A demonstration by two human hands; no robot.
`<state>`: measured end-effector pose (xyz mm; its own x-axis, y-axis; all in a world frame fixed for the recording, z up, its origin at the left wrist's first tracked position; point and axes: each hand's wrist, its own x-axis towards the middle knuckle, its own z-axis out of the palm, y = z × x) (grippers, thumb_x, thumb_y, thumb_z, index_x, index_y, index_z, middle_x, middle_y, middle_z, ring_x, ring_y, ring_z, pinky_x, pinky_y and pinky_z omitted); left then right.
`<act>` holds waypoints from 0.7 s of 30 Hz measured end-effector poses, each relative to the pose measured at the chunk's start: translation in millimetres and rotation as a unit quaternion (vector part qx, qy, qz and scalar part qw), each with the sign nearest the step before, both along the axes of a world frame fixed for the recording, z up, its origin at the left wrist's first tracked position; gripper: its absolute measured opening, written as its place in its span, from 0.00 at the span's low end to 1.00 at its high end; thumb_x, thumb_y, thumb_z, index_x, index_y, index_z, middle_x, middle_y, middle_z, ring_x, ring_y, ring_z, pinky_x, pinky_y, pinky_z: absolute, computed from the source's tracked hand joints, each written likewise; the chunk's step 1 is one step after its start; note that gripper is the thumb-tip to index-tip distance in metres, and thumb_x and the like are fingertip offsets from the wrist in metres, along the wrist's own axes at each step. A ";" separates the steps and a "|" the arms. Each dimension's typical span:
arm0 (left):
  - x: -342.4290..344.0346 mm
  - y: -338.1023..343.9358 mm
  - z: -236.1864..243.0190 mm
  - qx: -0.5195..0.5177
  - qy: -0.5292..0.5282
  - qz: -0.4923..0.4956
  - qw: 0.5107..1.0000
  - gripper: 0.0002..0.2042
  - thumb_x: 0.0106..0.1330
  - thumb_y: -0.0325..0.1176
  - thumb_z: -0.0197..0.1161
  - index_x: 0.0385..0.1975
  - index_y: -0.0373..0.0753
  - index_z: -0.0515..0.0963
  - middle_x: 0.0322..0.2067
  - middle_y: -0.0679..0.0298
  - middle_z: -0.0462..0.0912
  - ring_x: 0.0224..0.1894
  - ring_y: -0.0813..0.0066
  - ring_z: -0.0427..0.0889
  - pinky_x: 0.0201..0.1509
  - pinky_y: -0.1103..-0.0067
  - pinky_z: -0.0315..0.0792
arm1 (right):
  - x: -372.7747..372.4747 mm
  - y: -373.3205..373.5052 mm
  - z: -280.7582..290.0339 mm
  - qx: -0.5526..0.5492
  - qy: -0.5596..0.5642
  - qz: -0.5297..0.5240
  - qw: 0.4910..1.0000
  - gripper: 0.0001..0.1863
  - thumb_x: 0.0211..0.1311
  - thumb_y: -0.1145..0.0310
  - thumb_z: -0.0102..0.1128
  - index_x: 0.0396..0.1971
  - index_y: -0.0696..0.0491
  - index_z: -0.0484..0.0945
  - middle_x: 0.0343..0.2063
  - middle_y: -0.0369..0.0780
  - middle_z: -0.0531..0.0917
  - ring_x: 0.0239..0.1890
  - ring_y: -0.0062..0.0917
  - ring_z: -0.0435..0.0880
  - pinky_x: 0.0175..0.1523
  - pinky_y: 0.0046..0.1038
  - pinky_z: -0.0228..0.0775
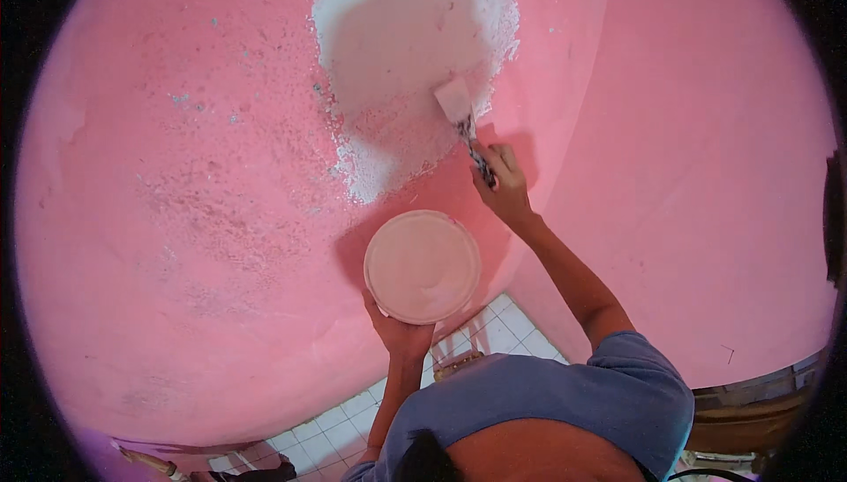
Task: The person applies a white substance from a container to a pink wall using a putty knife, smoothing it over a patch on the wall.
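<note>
My right hand [505, 184] is closed around the dark, white-smeared handle of a putty knife [454, 101]. Its wide blade lies at the lower right part of a rough-edged white filler patch [371, 164] on the pink wall [221, 244]. Whether the blade presses on the wall, I cannot tell. Below the patch, my left hand [401, 332] grips the lower rim of a round, rimmed bucket lid [422, 261]. A pale, smooth layer shows over the lid's face, with a small mark near its lower right. The fingers beneath the lid are mostly hidden.
Scuffs and small chips mark the wall left of the patch. Another pink wall [688, 173] meets it at a corner on the right. White floor tiles [340, 433] lie below, with brown wooden furniture [750, 420] at lower right and a wooden-handled item [146, 462] at lower left.
</note>
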<state>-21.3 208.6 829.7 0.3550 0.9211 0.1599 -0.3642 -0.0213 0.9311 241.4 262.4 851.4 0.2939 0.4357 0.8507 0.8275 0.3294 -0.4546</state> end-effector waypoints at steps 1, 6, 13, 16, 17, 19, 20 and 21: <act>-0.6 -0.2 -0.2 0.058 0.065 0.014 0.996 0.25 0.72 0.51 0.38 0.62 0.43 0.51 0.62 0.58 0.62 0.63 0.63 0.62 0.68 0.64 0.54 | 0.0 4.2 9.1 0.038 -0.022 -0.011 0.999 0.23 0.52 0.79 0.62 0.51 0.54 0.74 0.36 0.43 0.72 0.31 0.28 0.76 0.33 0.25 0.70; 1.3 5.1 7.6 0.093 0.043 0.015 0.995 0.31 0.62 0.36 0.61 0.61 0.40 0.52 0.60 0.56 0.63 0.61 0.64 0.65 0.67 0.66 0.56 | 2.0 10.8 -8.5 -0.058 0.005 0.021 0.998 0.24 0.52 0.79 0.60 0.52 0.52 0.73 0.38 0.44 0.72 0.33 0.32 0.77 0.36 0.28 0.72; 7.0 6.4 4.5 -0.159 -0.177 -0.052 0.970 0.32 0.58 0.33 0.64 0.60 0.44 0.55 0.59 0.56 0.63 0.61 0.62 0.65 0.63 0.62 0.63 | 4.4 -102.8 24.4 -0.276 0.036 0.055 0.959 0.23 0.55 0.82 0.52 0.51 0.48 0.74 0.41 0.44 0.72 0.39 0.34 0.77 0.42 0.31 0.73; -8.7 18.9 -25.6 -0.213 -0.304 -0.133 0.919 0.28 0.64 0.44 0.56 0.61 0.43 0.57 0.60 0.57 0.64 0.62 0.60 0.64 0.63 0.60 0.61 | -5.7 -130.7 45.8 -0.285 -0.164 0.087 0.940 0.25 0.50 0.88 0.50 0.48 0.49 0.77 0.36 0.41 0.72 0.37 0.32 0.76 0.40 0.29 0.71; -4.6 19.7 -25.2 -0.278 -0.329 -0.168 0.886 0.28 0.66 0.50 0.50 0.62 0.44 0.58 0.61 0.57 0.63 0.63 0.59 0.63 0.64 0.59 0.59 | -4.5 -139.8 56.7 -0.288 -0.221 0.080 0.928 0.27 0.47 0.91 0.52 0.47 0.50 0.78 0.35 0.39 0.72 0.36 0.30 0.75 0.37 0.27 0.69; -7.2 21.8 -26.8 -0.350 -0.347 -0.203 0.846 0.29 0.67 0.55 0.44 0.63 0.45 0.58 0.62 0.58 0.63 0.64 0.58 0.62 0.65 0.57 0.58 | -15.7 -155.3 76.4 -0.334 -0.227 0.074 0.912 0.26 0.46 0.91 0.53 0.45 0.50 0.78 0.34 0.38 0.71 0.37 0.30 0.75 0.37 0.30 0.69; -4.1 21.7 -26.8 -0.365 -0.344 -0.197 0.842 0.30 0.67 0.57 0.42 0.63 0.45 0.59 0.62 0.57 0.63 0.64 0.57 0.61 0.65 0.56 0.57 | -15.3 -162.5 85.1 -0.389 -0.238 0.055 0.889 0.25 0.47 0.89 0.51 0.45 0.50 0.79 0.33 0.40 0.72 0.37 0.31 0.74 0.41 0.33 0.70; -2.2 21.6 -28.0 -0.380 -0.341 -0.189 0.839 0.31 0.66 0.58 0.40 0.64 0.45 0.59 0.62 0.57 0.62 0.64 0.56 0.61 0.66 0.55 0.56 | -14.9 -168.2 91.3 -0.442 -0.247 0.038 0.862 0.23 0.49 0.87 0.49 0.44 0.50 0.79 0.32 0.41 0.72 0.37 0.33 0.74 0.45 0.35 0.70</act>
